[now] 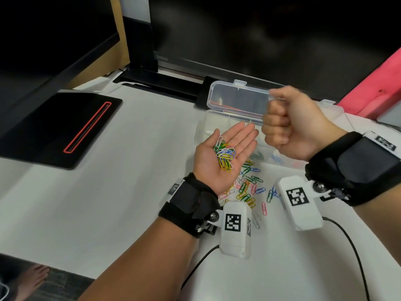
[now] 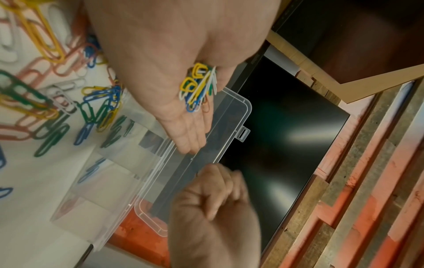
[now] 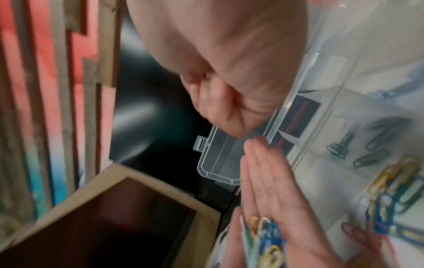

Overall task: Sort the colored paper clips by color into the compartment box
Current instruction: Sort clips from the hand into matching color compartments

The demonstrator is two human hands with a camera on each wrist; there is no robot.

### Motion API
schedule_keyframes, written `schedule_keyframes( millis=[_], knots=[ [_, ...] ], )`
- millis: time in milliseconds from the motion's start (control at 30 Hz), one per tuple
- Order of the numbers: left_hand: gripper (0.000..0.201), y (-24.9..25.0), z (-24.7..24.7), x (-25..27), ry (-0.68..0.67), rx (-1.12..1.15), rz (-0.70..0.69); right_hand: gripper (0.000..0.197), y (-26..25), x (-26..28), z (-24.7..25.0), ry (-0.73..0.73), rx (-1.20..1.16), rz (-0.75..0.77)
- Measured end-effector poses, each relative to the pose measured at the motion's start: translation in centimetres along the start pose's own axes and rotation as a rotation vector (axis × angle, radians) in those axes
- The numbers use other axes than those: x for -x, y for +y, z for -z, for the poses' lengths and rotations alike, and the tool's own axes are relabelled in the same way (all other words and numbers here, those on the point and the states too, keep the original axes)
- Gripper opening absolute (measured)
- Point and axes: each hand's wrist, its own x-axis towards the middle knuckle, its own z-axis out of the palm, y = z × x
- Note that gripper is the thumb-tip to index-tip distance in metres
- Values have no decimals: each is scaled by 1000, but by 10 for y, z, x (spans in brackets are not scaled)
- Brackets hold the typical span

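Observation:
My left hand (image 1: 206,164) lies palm up and flat over the table, carrying a small heap of mixed paper clips (image 1: 225,154), also visible on the palm (image 2: 198,89). Just right of its fingertips, my right hand (image 1: 288,124) is curled into a fist above the clear compartment box (image 1: 200,129), whose lid (image 1: 234,96) leans open behind. No clip shows in the fist (image 2: 213,208). Green clips (image 1: 257,156) and blue clips (image 1: 276,158) lie in separate compartments. Several loose clips (image 1: 249,187) are scattered on the white table below my left wrist.
A black pad with a red-outlined slot (image 1: 58,129) lies at the left. A dark monitor (image 1: 260,40) stands behind the box, a pink-red block (image 1: 373,88) at the right. Black cables (image 1: 351,240) trail over the near table. The table's edge runs along the lower left.

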Motion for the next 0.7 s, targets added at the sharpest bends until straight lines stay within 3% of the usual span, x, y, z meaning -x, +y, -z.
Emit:
schedule_keyframes(
  millis=[33, 100, 133, 200, 300, 533, 700],
  knots=[
    [50, 0, 0, 0, 1, -1, -6, 48, 1, 3, -5, -26, 220, 50],
    [49, 0, -1, 1, -1, 18, -10, 31, 8, 9, -16, -95, 661, 190],
    [50, -1, -1, 1, -6, 24, -10, 21, 13, 11, -20, -114, 841, 273],
    [51, -1, 1, 1, -2, 3, -16, 20, 23, 7, -22, -84, 1126, 417],
    [52, -1, 3, 1, 29, -63, -17, 17, 33, 5, -21, -21, 1186, 427],
    [53, 0, 4, 1, 9, -67, -14, 12, 32, 8, -19, -48, 989, 400],
    [53, -2, 7, -1, -5, -60, -12, 13, 31, 1, -24, 23, 1271, 444]
  ],
)
